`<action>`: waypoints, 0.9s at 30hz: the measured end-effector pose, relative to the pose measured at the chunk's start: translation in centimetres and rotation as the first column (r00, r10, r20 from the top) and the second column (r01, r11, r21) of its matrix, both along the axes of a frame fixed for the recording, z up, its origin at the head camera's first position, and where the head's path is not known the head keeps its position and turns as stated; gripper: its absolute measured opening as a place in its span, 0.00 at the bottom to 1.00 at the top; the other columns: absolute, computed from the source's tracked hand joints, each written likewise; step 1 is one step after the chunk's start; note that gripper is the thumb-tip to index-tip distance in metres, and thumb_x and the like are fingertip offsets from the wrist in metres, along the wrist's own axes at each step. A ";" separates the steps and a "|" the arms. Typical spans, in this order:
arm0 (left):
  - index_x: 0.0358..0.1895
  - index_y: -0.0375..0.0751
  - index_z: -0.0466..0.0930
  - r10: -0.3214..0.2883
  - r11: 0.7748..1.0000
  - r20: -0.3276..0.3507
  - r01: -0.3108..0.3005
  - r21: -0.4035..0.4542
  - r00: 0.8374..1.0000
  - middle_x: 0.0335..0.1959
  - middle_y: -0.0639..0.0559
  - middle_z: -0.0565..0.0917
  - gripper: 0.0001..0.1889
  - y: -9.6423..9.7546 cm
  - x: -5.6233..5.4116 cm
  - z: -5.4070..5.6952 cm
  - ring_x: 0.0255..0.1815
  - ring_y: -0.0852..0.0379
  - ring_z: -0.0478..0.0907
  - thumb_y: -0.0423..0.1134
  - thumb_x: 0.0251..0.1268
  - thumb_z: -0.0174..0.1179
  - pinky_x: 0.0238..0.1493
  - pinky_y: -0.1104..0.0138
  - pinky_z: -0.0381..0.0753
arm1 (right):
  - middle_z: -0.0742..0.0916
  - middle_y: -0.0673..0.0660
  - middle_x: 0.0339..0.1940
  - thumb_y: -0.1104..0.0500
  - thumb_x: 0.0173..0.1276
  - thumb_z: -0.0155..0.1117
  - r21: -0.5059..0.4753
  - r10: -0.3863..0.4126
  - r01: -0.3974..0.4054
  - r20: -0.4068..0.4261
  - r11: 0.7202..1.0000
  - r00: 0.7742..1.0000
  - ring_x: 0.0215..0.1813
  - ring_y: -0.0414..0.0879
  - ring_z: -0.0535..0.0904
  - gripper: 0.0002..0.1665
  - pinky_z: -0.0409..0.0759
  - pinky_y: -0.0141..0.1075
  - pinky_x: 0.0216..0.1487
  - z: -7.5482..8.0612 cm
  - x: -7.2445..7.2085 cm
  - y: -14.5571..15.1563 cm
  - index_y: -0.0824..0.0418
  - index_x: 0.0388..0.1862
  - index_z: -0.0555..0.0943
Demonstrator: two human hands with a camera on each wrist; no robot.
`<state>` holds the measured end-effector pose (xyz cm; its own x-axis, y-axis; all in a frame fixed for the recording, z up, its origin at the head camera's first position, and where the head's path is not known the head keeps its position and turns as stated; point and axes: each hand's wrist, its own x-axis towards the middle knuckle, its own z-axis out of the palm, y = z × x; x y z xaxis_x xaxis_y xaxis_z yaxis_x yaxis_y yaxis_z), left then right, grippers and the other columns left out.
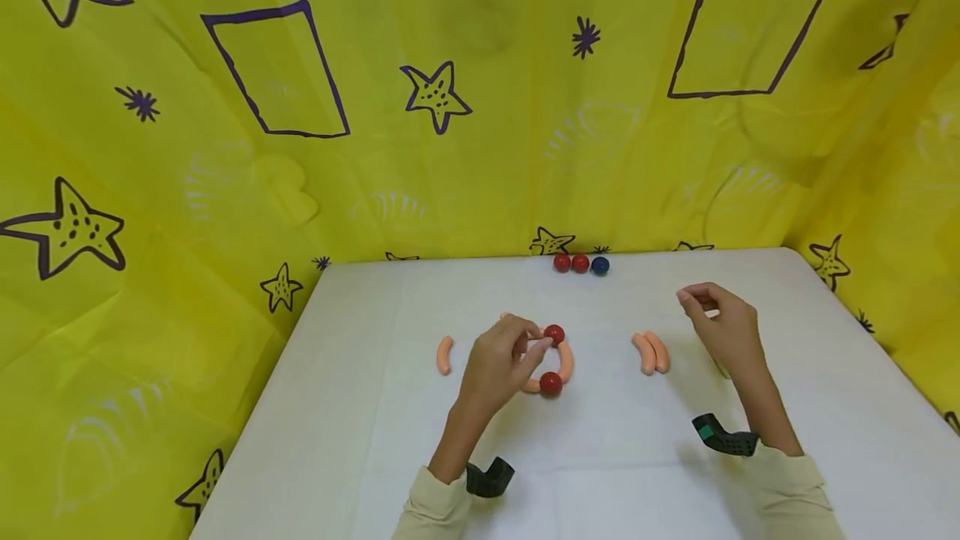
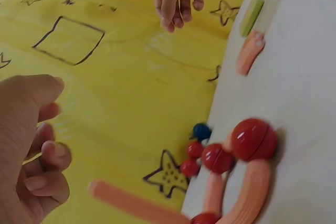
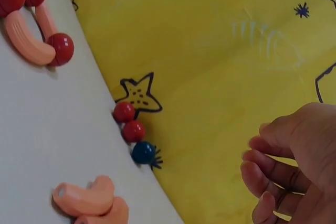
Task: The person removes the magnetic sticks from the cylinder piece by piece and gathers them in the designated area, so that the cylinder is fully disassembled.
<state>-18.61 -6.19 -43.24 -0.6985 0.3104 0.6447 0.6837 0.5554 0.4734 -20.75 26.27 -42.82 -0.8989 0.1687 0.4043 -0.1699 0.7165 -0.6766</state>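
Red balls [image 1: 551, 383] and peach curved rods [image 1: 566, 362] are joined in a ring on the white table. One peach rod [image 2: 131, 201] sticks up from the ring in the left wrist view. My left hand [image 1: 497, 363] hovers over the ring's left side and hides part of it in the head view. Its fingers are loosely bent with nothing between them. Farther right, my right hand [image 1: 726, 330] hangs in the air beyond two peach curved rods [image 1: 651, 352], its fingers relaxed and holding nothing. A green rod [image 2: 252, 16] lies near it, mostly hidden by that hand in the head view.
Two red balls [image 1: 572, 262] and a dark blue ball [image 1: 600, 266] sit in a row at the table's back edge. A single peach curved rod [image 1: 444, 355] lies left of the ring. A yellow patterned curtain [image 1: 480, 165] hangs behind the table [image 1: 352, 440] and at its sides.
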 end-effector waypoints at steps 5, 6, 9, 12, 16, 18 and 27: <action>0.47 0.39 0.76 0.151 0.985 0.082 -0.157 0.075 0.985 0.27 0.50 0.72 0.18 -1.9 -1.0 0.5 0.24 0.62 0.67 0.46 0.61 0.67 0.23 0.75 0.66 | 0.87 0.60 0.34 0.57 0.72 0.60 0.009 0.174 -0.174 -0.085 0.985 0.981 0.34 0.23 0.71 0.12 0.72 0.20 0.31 0.5 -1.0 -2.9 0.65 0.44 0.82; 0.50 0.39 0.75 0.170 0.981 0.135 -0.180 0.069 0.976 0.31 0.50 0.74 0.20 -2.3 -1.1 0.4 0.26 0.61 0.69 0.46 0.61 0.68 0.25 0.75 0.68 | 0.87 0.59 0.34 0.57 0.72 0.60 0.015 0.210 -0.210 -0.082 0.978 0.974 0.35 0.25 0.72 0.12 0.73 0.22 0.32 0.6 -1.2 -3.5 0.64 0.45 0.82; 0.59 0.43 0.72 0.200 0.977 0.296 -0.214 0.014 0.934 0.43 0.48 0.75 0.28 -3.2 -1.5 -0.1 0.34 0.58 0.74 0.48 0.58 0.70 0.30 0.72 0.73 | 0.86 0.56 0.36 0.56 0.72 0.60 0.032 0.313 -0.312 -0.049 0.950 0.949 0.37 0.32 0.74 0.11 0.74 0.26 0.34 0.7 -1.6 -5.6 0.62 0.47 0.82; 0.65 0.44 0.70 0.197 0.979 0.428 -0.204 -0.030 0.882 0.51 0.46 0.75 0.34 -3.7 -1.6 -0.8 0.38 0.57 0.75 0.49 0.57 0.71 0.32 0.72 0.75 | 0.86 0.54 0.39 0.56 0.71 0.62 0.043 0.419 -0.418 -0.011 0.907 0.908 0.40 0.40 0.76 0.12 0.76 0.30 0.35 0.6 -1.9 -8.0 0.60 0.50 0.81; 0.67 0.39 0.68 0.200 0.979 0.507 -0.192 -0.069 0.838 0.54 0.42 0.75 0.37 -3.8 -1.7 -1.7 0.33 0.57 0.76 0.49 0.56 0.71 0.30 0.71 0.76 | 0.84 0.56 0.49 0.58 0.68 0.65 0.055 0.565 -0.565 0.009 0.823 0.825 0.46 0.50 0.81 0.20 0.79 0.36 0.36 0.3 -2.2 -11.2 0.61 0.58 0.78; 0.67 0.37 0.67 0.219 0.975 0.518 -0.204 -0.086 0.827 0.54 0.40 0.76 0.38 -3.8 -1.7 -2.1 0.34 0.55 0.77 0.49 0.56 0.72 0.33 0.69 0.78 | 0.83 0.58 0.55 0.58 0.67 0.66 0.067 0.624 -0.624 0.019 0.779 0.781 0.50 0.54 0.80 0.25 0.81 0.40 0.37 0.2 -2.2 -12.7 0.62 0.62 0.75; 0.62 0.31 0.72 0.193 0.981 0.564 -0.178 -0.083 0.803 0.48 0.37 0.80 0.34 -3.7 -2.4 -3.8 0.48 0.45 0.77 0.44 0.54 0.73 0.47 0.57 0.79 | 0.79 0.62 0.60 0.60 0.67 0.66 -0.031 0.719 -0.719 0.067 0.694 0.691 0.57 0.61 0.78 0.28 0.85 0.42 0.46 -1.0 -2.5 -17.0 0.62 0.65 0.72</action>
